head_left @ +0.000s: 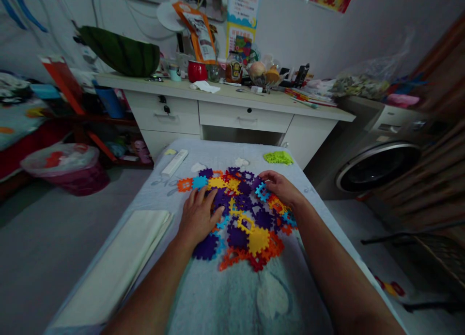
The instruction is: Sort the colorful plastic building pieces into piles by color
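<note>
A loose heap of flat plastic gear-edged building pieces lies on the cloth-covered table, in purple, yellow, orange, red and blue. My left hand (200,212) rests on the heap's left side, open, its fingers spread and touching purple pieces. At the heap's right edge is my right hand (281,186), its fingers apart and slightly curved over the pieces. A blue window-shaped piece (262,192) lies just below those fingertips. Nearer to me are a solid yellow piece (258,241) and a dark purple square piece (206,247). My palms hide some pieces.
A lime-green clump (278,157) lies at the table's far right. On the left are a white remote-like bar (175,163) and a folded white cloth (116,267). Beyond stands a cluttered white cabinet (247,116); a washing machine (374,151) is at right.
</note>
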`<state>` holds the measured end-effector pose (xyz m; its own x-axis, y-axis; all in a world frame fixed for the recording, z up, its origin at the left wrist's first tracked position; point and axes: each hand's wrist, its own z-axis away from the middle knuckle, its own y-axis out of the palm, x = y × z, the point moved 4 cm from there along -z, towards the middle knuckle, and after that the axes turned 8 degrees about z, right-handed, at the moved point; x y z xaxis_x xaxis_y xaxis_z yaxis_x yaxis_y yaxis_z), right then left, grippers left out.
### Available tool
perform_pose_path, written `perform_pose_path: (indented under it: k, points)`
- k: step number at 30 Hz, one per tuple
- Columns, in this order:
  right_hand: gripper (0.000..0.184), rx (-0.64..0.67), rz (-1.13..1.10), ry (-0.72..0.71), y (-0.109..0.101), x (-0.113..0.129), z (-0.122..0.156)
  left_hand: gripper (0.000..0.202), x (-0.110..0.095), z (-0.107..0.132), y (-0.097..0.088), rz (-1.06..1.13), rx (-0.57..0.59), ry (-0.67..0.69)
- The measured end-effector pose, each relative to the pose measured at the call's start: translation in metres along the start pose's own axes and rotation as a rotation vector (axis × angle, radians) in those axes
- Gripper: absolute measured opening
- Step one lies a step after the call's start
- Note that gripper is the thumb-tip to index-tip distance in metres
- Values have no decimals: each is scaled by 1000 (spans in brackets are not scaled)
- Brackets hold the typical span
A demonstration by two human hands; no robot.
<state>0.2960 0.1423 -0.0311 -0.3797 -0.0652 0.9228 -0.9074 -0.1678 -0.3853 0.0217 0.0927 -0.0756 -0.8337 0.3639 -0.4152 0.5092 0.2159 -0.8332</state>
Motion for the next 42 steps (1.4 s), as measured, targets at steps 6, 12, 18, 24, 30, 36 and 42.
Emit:
perform_pose_path:
  k: [6, 12, 18, 24, 30, 36, 42]
  points:
    - [39, 19, 448, 8, -10, 3, 0, 54, 1, 0, 1, -4, -7, -4]
    - [28, 11, 853, -179, 26, 21, -11, 52, 3, -1, 2, 25, -21, -6]
    - [27, 229, 976, -323, 67, 30, -3, 51, 9, -2, 1, -31, -68, -41]
    - [18, 264, 987, -211, 46, 19, 3, 51, 10, -2, 1, -20, -75, -43]
    - [20, 88, 1207, -81, 28, 16, -2, 49, 11, -2, 1, 5, -57, -76]
    - [39, 101, 1109, -261, 59, 25, -20, 49, 11, -3, 2, 4, -62, -66]
    - [34, 50, 917, -234, 33, 19, -53, 50, 12, -4, 4, -2, -65, -55]
